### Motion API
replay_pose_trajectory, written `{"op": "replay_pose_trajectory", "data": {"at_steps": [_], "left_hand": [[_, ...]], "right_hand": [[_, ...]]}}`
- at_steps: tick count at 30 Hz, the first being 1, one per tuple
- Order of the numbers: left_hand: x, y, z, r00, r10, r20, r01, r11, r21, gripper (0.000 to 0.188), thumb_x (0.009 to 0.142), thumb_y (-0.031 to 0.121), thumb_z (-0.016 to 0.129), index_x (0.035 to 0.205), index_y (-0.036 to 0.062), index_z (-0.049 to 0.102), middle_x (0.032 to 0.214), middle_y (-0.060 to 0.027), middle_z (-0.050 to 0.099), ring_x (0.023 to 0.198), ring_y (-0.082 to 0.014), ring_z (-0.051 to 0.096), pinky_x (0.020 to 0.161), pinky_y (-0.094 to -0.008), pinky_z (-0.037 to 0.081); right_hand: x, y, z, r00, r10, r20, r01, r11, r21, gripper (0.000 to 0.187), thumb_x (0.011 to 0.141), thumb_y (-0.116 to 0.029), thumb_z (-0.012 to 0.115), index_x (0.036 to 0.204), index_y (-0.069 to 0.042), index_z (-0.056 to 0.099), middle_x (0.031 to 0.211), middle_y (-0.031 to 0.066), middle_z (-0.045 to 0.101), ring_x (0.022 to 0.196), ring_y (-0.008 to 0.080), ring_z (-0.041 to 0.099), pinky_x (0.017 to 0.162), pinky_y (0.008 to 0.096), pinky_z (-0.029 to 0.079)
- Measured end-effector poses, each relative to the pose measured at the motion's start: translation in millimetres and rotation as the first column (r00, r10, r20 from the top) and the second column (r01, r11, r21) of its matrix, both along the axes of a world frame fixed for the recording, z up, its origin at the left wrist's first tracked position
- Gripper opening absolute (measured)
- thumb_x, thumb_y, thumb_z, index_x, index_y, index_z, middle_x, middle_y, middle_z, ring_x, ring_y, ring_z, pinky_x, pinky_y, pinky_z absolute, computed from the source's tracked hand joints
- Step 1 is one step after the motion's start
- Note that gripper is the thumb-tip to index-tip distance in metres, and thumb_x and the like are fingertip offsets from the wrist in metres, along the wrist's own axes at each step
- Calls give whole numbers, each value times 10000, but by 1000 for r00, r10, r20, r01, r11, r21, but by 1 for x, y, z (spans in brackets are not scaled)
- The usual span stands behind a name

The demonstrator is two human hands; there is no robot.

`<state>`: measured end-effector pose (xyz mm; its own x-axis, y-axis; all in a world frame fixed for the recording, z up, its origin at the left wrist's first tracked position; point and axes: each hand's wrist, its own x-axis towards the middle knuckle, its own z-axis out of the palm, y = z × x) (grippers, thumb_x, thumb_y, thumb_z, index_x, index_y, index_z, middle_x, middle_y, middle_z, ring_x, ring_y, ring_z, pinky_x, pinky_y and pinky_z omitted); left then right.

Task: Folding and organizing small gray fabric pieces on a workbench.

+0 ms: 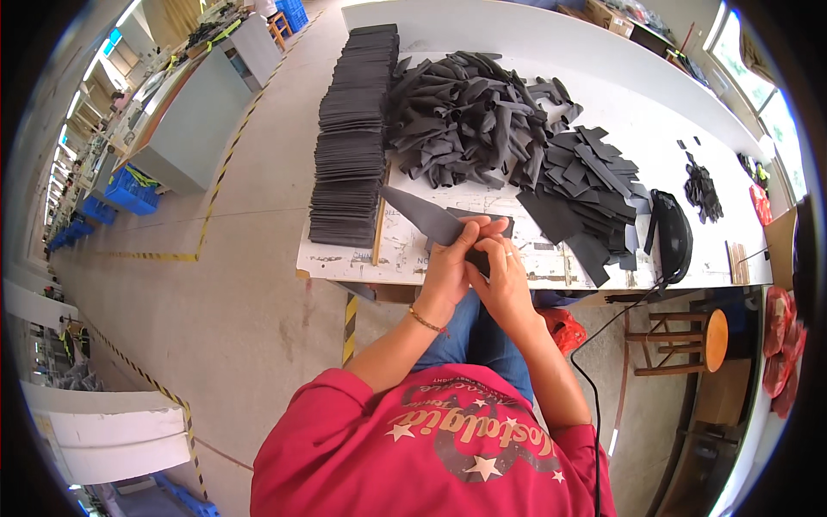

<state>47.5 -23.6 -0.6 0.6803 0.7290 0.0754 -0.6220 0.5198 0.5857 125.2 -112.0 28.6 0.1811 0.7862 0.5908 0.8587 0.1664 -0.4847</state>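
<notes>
A dark grey piece of bendy sheet material point(422, 215) with a tapered end is held over the table's front edge. My left hand point(450, 271) is closed on it, thumb on top, and its tapered end sticks out to the left. Close against it, my right hand point(506, 280) pinches the near part with bent fingers. The fingers partly cover that part, so its full shape is hidden. A tall row of stacked dark pieces point(353, 138) stands left of my hands. Beyond them lies a big loose heap of curled dark pieces point(465, 121).
Flat dark pieces point(586, 189) spread to the right on the white table point(637, 112). A black pouch-like thing point(670, 237) lies at its front right, with a cable point(579, 362) running down nearby. A wooden stool point(715, 340) stands at the right.
</notes>
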Motion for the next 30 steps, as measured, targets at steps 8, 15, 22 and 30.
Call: {"op": "replay_pose_trajectory", "data": {"at_steps": [8,15,22,30], "left_hand": [[-2,4,1,994,95,-62,-99,992,-75,353,977,295,575,1178,5,579,1181,-174,650,1121,-242,614,962,-374,479],[-8,17,1,997,64,-50,-71,986,-149,373,992,326,540,1206,20,551,1240,-157,621,1238,-275,542,983,-410,455],[-10,14,-1,1000,22,21,-17,979,-203,314,980,335,553,1163,79,568,1234,-98,616,1283,-288,496,991,-470,461],[-8,4,-6,997,63,34,-54,972,-227,339,997,328,528,1191,51,554,1223,-120,625,1249,-278,525,941,-422,474]], "right_hand": [[5,-8,-10,997,74,-11,-75,996,-45,314,807,-26,709,1028,-4,487,1022,170,566,831,367,609,718,442,501],[23,-16,-8,994,98,57,-92,992,-91,327,794,-62,736,1037,-31,519,1018,153,576,809,346,620,680,415,516],[25,-18,-12,990,118,72,-117,993,-19,250,800,-22,715,988,-39,551,979,127,602,778,316,638,625,393,534],[15,-8,-24,979,113,-169,-116,993,-11,195,793,0,720,942,-6,595,968,143,642,738,289,641,632,366,517]]}}
